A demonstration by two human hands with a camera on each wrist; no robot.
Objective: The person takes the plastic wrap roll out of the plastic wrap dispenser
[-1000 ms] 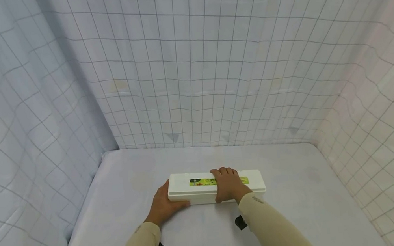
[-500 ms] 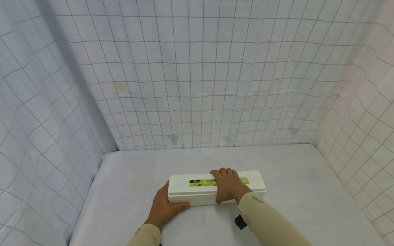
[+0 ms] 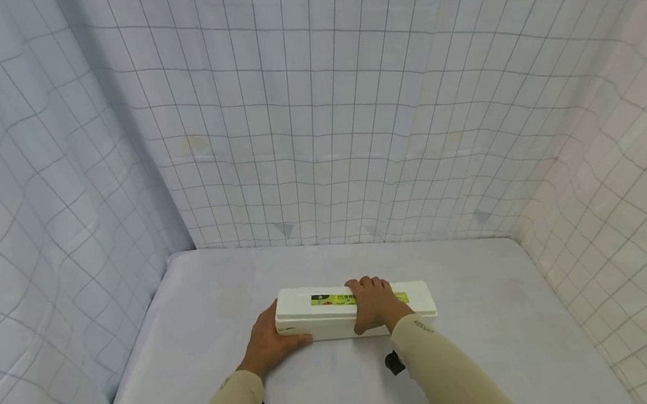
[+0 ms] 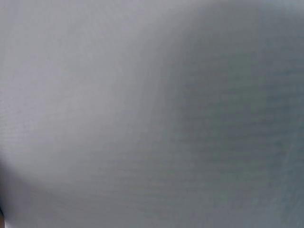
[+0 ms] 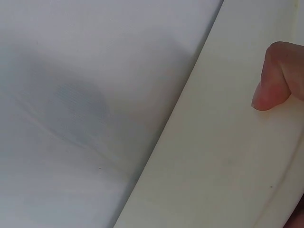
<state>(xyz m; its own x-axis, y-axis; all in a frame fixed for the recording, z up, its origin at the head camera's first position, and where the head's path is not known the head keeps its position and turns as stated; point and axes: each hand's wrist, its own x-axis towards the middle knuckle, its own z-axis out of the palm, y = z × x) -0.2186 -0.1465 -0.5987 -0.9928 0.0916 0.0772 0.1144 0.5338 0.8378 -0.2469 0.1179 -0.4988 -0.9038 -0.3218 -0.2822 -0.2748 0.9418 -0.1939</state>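
A long white lidded box (image 3: pixel 336 329) lies crosswise on the table in the head view. Its lid (image 3: pixel 296 301) carries a yellow-green printed label (image 3: pixel 333 299). My left hand (image 3: pixel 268 342) grips the box's left end, thumb along the front wall and the other fingers hidden behind. Over the lid, right of the middle, my right hand (image 3: pixel 373 304) spans from front to back and covers part of the label. A thin gap shows under the lid's rim at the left front corner. In the right wrist view the right thumb (image 5: pixel 278 78) presses on the white front side.
A white cloth covers the table (image 3: pixel 330 396). White gridded curtains (image 3: pixel 305 132) stand behind it and on both sides. Black wrist cameras (image 3: pixel 394 363) hang beneath the sleeves. The left wrist view holds only blurred pale cloth (image 4: pixel 95 95).
The lid's left end has risen slightly, with a thin gap now under its front rim. Both hands keep nearly the same places on the box.
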